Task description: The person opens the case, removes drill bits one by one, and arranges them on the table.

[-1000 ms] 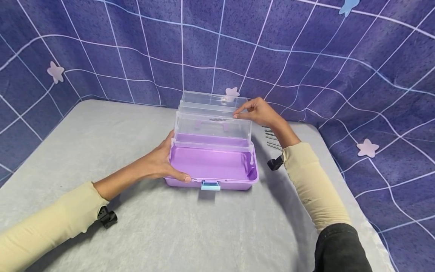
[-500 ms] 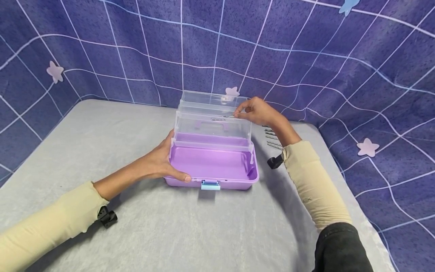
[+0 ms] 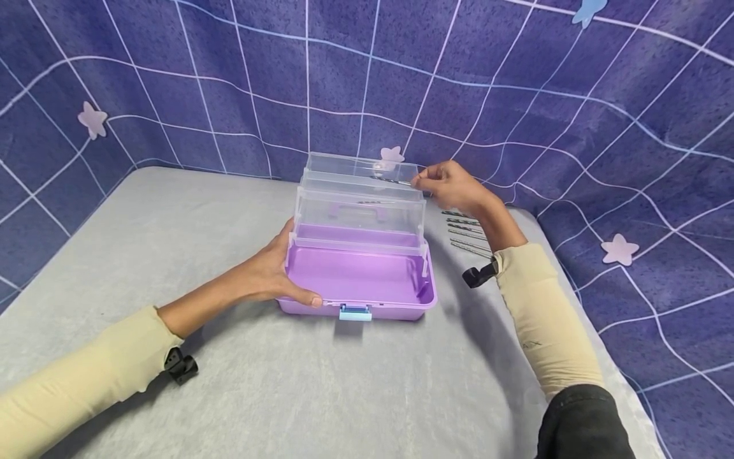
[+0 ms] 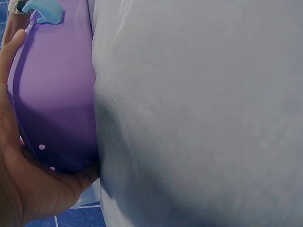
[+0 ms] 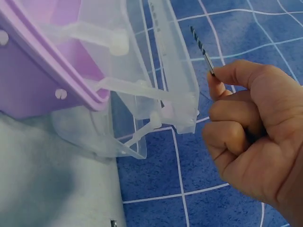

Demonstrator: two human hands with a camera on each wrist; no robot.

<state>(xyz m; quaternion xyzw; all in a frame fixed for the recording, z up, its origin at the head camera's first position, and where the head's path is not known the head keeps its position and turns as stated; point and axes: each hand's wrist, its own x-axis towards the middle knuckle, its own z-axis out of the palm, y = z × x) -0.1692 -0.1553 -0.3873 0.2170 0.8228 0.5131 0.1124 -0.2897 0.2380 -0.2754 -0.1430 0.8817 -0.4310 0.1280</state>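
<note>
A purple toolbox [image 3: 355,277] with clear fold-out trays [image 3: 361,220] stands open on the table. My left hand [image 3: 266,268] grips its left front corner, the thumb along the front rim; in the left wrist view the fingers [image 4: 87,175] reach round the side wall. Above the trays' right end, my right hand [image 3: 455,188] pinches a drill bit [image 5: 201,47] by its shank between thumb and forefinger. The bit's fluted end points left, apart from the trays. Another drill bit [image 3: 369,203] lies inside a clear tray.
Several drill bits [image 3: 467,233] lie in a row on the grey table [image 3: 373,389], right of the toolbox and partly behind my right forearm. A light-blue latch [image 3: 355,313] sits on the toolbox's front. A purple-blue grid-patterned cloth [image 3: 258,76] hangs behind the table.
My right hand has risen from the tray and shifted right, bringing the pinched drill bit up and away from the one lying there. The left hand and toolbox have stayed still.
</note>
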